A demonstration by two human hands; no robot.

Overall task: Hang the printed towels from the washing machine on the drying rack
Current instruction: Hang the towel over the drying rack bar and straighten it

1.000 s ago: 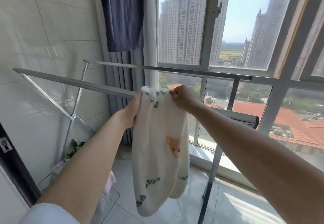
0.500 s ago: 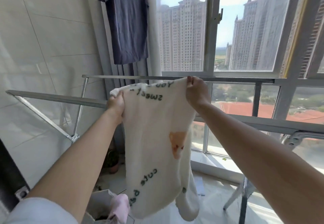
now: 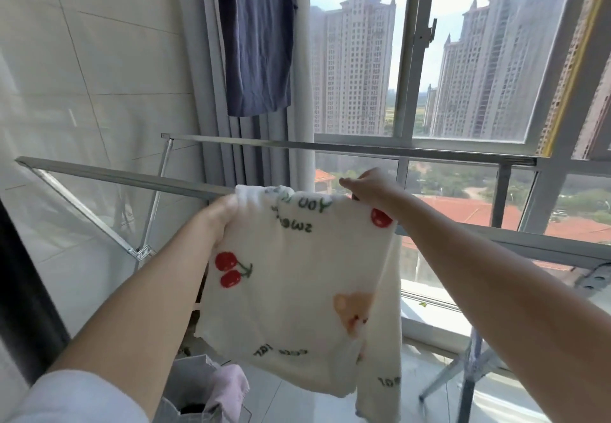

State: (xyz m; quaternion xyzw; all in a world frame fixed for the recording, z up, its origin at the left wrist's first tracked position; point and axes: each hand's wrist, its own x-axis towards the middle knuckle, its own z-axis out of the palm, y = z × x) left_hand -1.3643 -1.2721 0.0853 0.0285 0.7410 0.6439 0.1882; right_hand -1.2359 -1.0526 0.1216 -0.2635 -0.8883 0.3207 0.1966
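Note:
A cream printed towel with red cherries, a bear and green lettering hangs spread out in front of me. My left hand grips its upper left corner and my right hand pinches its upper right corner. The towel's top edge sits at the near bar of the metal drying rack, which runs from left to right at hand height. A second fold of the towel hangs behind on the right. The rack's far bar runs parallel beyond it, bare.
A dark blue T-shirt hangs high above the rack beside grey curtains. A laundry basket with a pink cloth stands on the floor below my left arm. Large windows close off the right side; a tiled wall is at left.
The towel has been spread wider and turned, so the cherry print now shows. Both hands have come down from the far bar to the near bar.

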